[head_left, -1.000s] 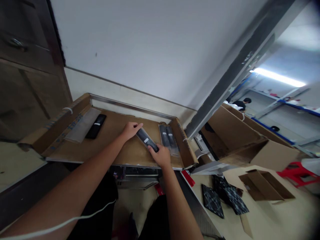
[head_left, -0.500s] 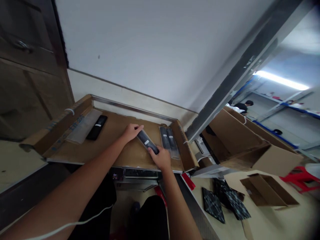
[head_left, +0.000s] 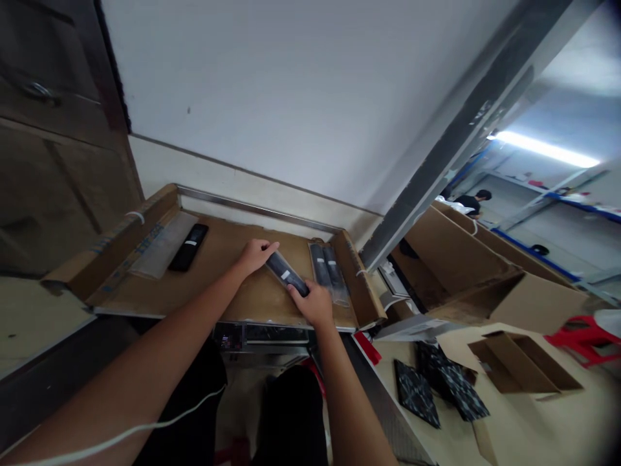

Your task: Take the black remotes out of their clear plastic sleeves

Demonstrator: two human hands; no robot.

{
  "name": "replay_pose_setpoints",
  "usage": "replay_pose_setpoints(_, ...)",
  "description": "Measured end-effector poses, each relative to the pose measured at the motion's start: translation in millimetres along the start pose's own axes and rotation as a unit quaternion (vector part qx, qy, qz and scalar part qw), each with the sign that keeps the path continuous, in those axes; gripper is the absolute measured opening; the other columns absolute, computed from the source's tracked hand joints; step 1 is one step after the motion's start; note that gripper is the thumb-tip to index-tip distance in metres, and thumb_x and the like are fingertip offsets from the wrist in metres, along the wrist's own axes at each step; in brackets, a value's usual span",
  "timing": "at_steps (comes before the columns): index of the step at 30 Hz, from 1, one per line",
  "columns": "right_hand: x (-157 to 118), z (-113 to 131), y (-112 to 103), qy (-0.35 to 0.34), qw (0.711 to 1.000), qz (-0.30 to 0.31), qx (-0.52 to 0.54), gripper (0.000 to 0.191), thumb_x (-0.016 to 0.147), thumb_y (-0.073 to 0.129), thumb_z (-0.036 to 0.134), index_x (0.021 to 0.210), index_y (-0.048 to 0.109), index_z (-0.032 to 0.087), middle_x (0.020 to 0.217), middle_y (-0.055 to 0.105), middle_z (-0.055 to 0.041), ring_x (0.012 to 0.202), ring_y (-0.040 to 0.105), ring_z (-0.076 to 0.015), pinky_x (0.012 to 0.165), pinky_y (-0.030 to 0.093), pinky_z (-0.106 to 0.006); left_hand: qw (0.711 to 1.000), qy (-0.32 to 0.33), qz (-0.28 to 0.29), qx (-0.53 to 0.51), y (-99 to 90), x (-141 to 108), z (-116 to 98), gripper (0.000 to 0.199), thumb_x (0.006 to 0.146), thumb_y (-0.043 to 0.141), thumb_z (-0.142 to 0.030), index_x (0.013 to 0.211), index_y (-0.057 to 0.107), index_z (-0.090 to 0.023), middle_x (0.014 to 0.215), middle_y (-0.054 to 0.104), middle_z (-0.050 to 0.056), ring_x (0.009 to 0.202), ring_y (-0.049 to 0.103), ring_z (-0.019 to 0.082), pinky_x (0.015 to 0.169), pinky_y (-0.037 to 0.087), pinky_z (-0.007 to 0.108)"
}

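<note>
My left hand (head_left: 256, 256) pinches the upper left end of a clear plastic sleeve with a black remote control (head_left: 285, 274) inside, a white label across its middle. At the lower right end, my right hand (head_left: 313, 304) grips the same remote, thumb on top. Just right of that hand lie two sleeved black remotes (head_left: 325, 266), side by side. Farther left a bare black remote (head_left: 189, 247) with a white label rests beside a stack of flat clear plastic sleeves (head_left: 162, 249). Everything sits on a cardboard-lined worktop (head_left: 228, 236).
Cardboard side walls (head_left: 365, 281) edge the worktop, with a wall behind it. A large open carton (head_left: 466, 259) stands to the right. On the floor are black patterned pieces (head_left: 417, 393), a smaller box (head_left: 526, 366) and a red stool (head_left: 579, 340). Another person (head_left: 470, 202) is in the background.
Both hands keep their hold on the sleeved remote in nearly the same place. The view has shifted very slightly.
</note>
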State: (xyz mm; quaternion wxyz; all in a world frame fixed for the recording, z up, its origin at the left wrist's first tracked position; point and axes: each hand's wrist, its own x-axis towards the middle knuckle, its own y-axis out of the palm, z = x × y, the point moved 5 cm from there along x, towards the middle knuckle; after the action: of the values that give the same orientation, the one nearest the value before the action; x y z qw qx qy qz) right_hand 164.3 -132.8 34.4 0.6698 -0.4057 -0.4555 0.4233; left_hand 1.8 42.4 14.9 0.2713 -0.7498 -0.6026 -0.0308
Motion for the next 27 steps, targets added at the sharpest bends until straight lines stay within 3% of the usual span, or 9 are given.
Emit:
replay_pose_setpoints(16, -0.8, -2.9, 0.8, -0.003, 0.999, 0.001, 0.052, 0.042, 0.083, 0.061, 0.060, 0.073, 0.064, 0.020, 0.067, 0.065, -0.0032, 0.059, 0.054, -0.0147, 0.055, 0.028, -0.025, 0.999, 0.010, 0.029, 0.043, 5.5, -2.6, -7.8, 0.051, 0.088, 0.051, -0.055, 0.057, 0.061, -0.015, 0.053, 0.048, -0.003, 0.056, 0.044, 0.012, 0.057, 0.027, 0.027)
replay_pose_setpoints(27, -2.0, -12.7, 6.0, 0.035, 0.987, 0.035, 0.155, 0.051, 0.078, 0.062, 0.067, 0.058, 0.056, 0.020, 0.052, 0.052, 0.0022, 0.051, 0.045, -0.0120, 0.051, 0.025, -0.025, 0.996, -0.004, 0.088, -0.010, 3.1, -24.1, -13.7, 0.048, 0.088, 0.052, -0.055, 0.066, 0.066, -0.014, 0.061, 0.058, -0.001, 0.063, 0.050, 0.013, 0.061, 0.034, 0.025)
